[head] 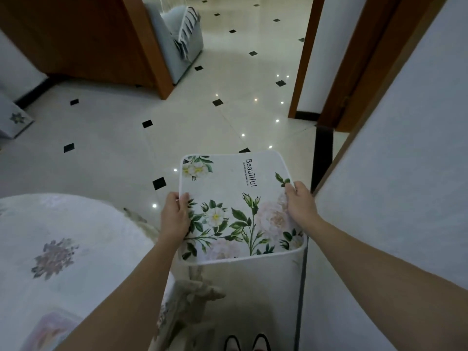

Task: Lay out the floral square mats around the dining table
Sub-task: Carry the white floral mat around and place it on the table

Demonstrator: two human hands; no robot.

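Note:
A white square mat (235, 196) printed with green leaves, pale flowers and the word "Beautiful" is held out flat in front of me, above the floor. My left hand (176, 216) grips its left edge, thumb on top. My right hand (300, 202) grips its right edge. More white fabric (253, 295) hangs down from under the mat's near edge; whether it is another mat I cannot tell. The dining table (58, 249), under a white cloth with a purple flower print, is at my lower left.
A white wall (405, 173) runs close along my right, with a wooden door frame (354, 79) beyond. Glossy tiled floor (177, 117) with small black squares stretches ahead. A wooden partition (101, 39) and a grey sofa (177, 39) stand at the far left. My shoes (247, 343) show below.

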